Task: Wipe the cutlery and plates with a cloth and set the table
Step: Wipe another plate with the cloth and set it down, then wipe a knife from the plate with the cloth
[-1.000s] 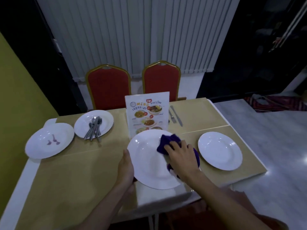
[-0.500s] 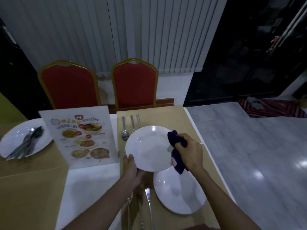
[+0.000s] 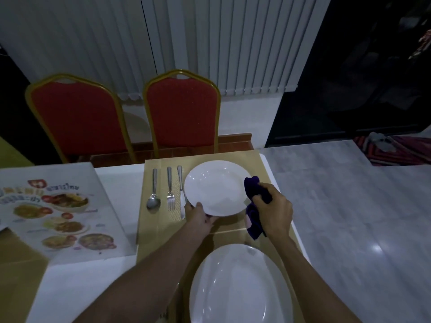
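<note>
My left hand [image 3: 199, 216] grips the near rim of a white plate [image 3: 215, 186] that is low over the far tan placemat [image 3: 161, 226], right of a spoon [image 3: 154, 194], a fork [image 3: 170, 191] and a knife [image 3: 181, 194] lying side by side. I cannot tell whether the plate touches the mat. My right hand [image 3: 274, 212] holds a bunched purple cloth [image 3: 255, 201] at the plate's right edge. A second white plate [image 3: 240, 285] lies on the near placemat under my forearms.
A laminated picture menu [image 3: 59, 212] stands on the table at the left. Two red chairs [image 3: 182, 110] with gold frames stand behind the far edge. The table's right edge [image 3: 296, 231] runs beside grey floor. White vertical blinds hang at the back.
I have carried the plate from the table's middle to the far right place setting and lowered it beside the cutlery. My right hand with the cloth has moved off the plate's face to its right edge.
</note>
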The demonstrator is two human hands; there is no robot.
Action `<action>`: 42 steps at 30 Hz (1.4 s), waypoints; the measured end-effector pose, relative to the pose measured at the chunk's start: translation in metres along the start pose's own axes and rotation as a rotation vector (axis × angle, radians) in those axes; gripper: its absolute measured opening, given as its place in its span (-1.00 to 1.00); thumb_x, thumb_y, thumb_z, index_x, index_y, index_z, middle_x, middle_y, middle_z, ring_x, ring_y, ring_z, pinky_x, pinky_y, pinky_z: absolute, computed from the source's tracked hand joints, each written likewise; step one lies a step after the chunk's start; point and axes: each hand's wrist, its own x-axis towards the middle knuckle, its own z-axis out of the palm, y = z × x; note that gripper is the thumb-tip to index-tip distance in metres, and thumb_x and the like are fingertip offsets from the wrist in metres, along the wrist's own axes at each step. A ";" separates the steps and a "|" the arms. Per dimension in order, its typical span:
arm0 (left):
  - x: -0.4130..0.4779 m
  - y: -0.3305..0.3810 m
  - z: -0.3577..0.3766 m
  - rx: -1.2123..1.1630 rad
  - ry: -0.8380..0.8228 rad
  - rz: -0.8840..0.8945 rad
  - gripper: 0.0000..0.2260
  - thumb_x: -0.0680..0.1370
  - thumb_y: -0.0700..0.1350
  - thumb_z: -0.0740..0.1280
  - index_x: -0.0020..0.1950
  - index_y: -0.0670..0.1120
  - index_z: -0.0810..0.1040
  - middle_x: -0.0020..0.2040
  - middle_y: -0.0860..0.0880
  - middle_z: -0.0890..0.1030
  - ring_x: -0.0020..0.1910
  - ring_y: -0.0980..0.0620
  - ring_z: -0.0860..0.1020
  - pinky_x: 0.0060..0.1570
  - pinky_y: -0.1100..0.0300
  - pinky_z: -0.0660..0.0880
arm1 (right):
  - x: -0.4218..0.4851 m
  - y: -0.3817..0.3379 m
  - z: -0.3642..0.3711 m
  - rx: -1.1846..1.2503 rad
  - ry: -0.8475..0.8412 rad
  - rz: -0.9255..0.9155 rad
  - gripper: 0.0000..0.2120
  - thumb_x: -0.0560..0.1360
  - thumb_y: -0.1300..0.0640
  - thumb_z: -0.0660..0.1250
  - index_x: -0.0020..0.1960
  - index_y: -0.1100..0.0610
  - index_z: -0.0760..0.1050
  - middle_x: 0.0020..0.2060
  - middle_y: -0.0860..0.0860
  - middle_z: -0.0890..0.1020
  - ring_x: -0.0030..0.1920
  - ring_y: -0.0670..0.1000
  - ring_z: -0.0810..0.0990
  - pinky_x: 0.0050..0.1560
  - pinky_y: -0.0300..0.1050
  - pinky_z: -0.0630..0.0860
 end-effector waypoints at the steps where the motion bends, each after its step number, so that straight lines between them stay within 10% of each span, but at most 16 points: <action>1: 0.002 0.000 0.004 -0.008 0.007 0.004 -0.58 0.67 -0.24 0.14 0.51 0.05 0.28 0.44 -0.15 0.36 0.38 -0.31 0.38 0.11 -0.30 0.50 | 0.001 0.001 0.002 0.006 0.005 0.004 -0.67 0.54 0.23 0.31 0.26 0.03 0.58 -0.23 -0.10 0.60 -0.31 -0.19 0.52 -0.33 -0.37 0.36; 11: 0.028 -0.011 0.007 0.261 0.084 0.052 -0.69 0.66 -0.10 0.17 0.39 -0.11 0.40 0.27 -0.14 0.53 0.24 -0.20 0.51 0.22 -0.06 0.52 | 0.003 0.003 0.021 0.040 0.012 0.008 -0.70 0.52 0.21 0.30 0.21 -0.01 0.59 -0.17 -0.03 0.70 -0.20 0.01 0.64 -0.16 -0.08 0.59; 15: -0.004 -0.006 -0.024 0.748 0.011 0.404 -0.72 0.66 -0.09 0.16 0.31 -0.09 0.52 0.19 -0.11 0.59 0.17 -0.11 0.55 0.24 -0.01 0.51 | -0.016 -0.007 0.025 0.011 0.048 -0.101 -0.71 0.51 0.22 0.33 0.18 0.00 0.61 -0.20 -0.06 0.68 -0.21 -0.02 0.62 -0.19 -0.12 0.55; 20: -0.068 0.019 -0.104 0.930 -0.210 0.840 -0.69 0.66 -0.21 0.16 0.37 -0.02 0.48 0.20 0.18 0.51 0.13 0.42 0.46 0.09 0.57 0.35 | -0.064 -0.031 0.032 -0.023 0.011 -0.212 -0.71 0.50 0.18 0.29 0.16 -0.06 0.60 -0.15 -0.12 0.66 -0.14 -0.02 0.61 -0.16 -0.07 0.56; 28: -0.113 0.112 -0.261 0.893 -0.024 1.210 -0.66 0.60 -0.41 0.18 0.27 -0.16 0.58 0.11 0.13 0.62 0.12 0.24 0.56 0.18 0.29 0.48 | -0.170 -0.119 0.091 -0.059 -0.001 -0.666 -0.64 0.41 0.27 0.47 0.19 0.11 0.62 0.03 0.01 0.70 -0.02 0.06 0.62 -0.08 -0.21 0.45; 36: -0.096 0.242 -0.418 0.880 0.199 1.151 -0.71 0.64 -0.29 0.20 0.29 -0.10 0.57 0.18 0.10 0.58 0.13 0.23 0.52 0.10 0.50 0.40 | -0.283 -0.251 0.221 -0.059 -0.045 -0.892 -0.69 0.44 0.15 0.37 0.16 0.10 0.66 0.05 -0.01 0.71 -0.02 0.06 0.65 -0.08 -0.08 0.56; 42: -0.032 0.324 -0.498 0.685 0.444 0.722 -0.73 0.66 -0.13 0.14 0.28 -0.13 0.53 0.15 -0.09 0.60 0.07 -0.08 0.56 0.00 0.12 0.44 | -0.320 -0.322 0.310 -0.089 -0.095 -0.716 -0.67 0.47 0.10 0.28 0.20 0.04 0.63 0.04 -0.07 0.71 -0.06 0.04 0.62 -0.29 -0.18 0.45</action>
